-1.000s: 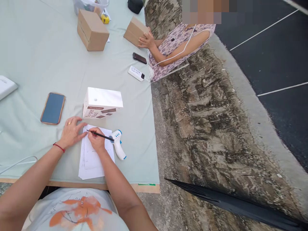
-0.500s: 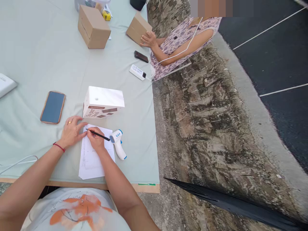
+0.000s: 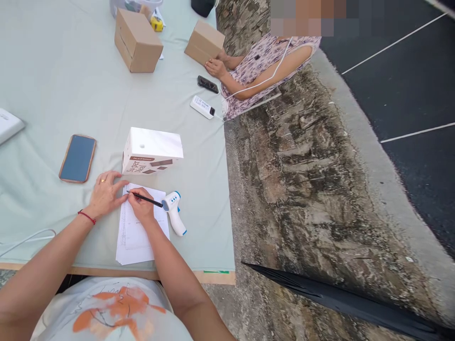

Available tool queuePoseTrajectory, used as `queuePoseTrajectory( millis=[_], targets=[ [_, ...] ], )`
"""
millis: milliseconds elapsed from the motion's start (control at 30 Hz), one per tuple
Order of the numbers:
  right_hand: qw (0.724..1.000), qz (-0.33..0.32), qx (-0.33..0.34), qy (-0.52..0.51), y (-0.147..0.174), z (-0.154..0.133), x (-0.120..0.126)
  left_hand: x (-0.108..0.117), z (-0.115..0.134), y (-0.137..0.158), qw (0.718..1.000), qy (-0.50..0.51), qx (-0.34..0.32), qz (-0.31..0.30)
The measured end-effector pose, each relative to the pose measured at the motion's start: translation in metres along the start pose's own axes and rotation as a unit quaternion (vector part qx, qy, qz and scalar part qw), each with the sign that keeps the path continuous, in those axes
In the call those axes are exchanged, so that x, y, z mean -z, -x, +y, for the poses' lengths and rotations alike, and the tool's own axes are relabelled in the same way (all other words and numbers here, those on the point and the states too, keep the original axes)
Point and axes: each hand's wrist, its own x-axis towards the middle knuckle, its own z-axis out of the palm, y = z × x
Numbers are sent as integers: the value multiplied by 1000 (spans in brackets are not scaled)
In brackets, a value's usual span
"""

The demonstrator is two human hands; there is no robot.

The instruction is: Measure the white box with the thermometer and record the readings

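Cloth-covered desk (image 3: pixel 202 151) beside rough stone (image 3: pixel 302 213). In front of white carton (image 3: pixel 154 142): papers (image 3: pixel 138 241), script illegible; pen (image 3: pixel 152 200), clasped in right grip (image 3: pixel 141 204); left grip (image 3: pixel 104 195), released, spread. Beyond carton: tub (image 3: pixel 113 7), cropped.

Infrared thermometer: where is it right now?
In the head view, the infrared thermometer lies on the table left of centre, at the right edge of the papers, right of the right hand and its black pen.

Set outdoors in soft, even daylight. Furnished at left with a table (image 3: pixel 220 278), brown along the near edge, under pale green cloth (image 3: pixel 53 71). Bounded at right by rough, mottled stone ground (image 3: pixel 302 189), then, farther right, by a pale concrete strip (image 3: pixel 359 128) and dark paving (image 3: pixel 401 94) crossed by white lines (image 3: pixel 418 132).
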Motion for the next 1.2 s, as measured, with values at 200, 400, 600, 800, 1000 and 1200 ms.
queuePoseTrajectory(
  millis=[200, 400, 600, 800, 1000, 1200],
  targets=[
    [1000, 21, 17, -11, -1, -1, -1, -1, -1, 0, 1000, 3, 3, -6],
    [1000, 17, 9, -2, -1, -1, -2, -1, -1, 0, 1000, 8, 8, -11],
    [1000, 28, 0, -10, 0, -1, -2, -1, -1, 0, 1000, 12, 16, -16],
    [999, 38, 17, -22, 0, 0, -2, 0, -1, -1, 1000, 13, 13, -14],
    [999, 23, -32, -1, 0, 1, -1, 2, 0, -2, 1000, 17, 11, -17],
    [1000, 14, -12, 11, 0, 1, -1, 2, 0, -2, 999, 21, 23, -29]
  ],
)
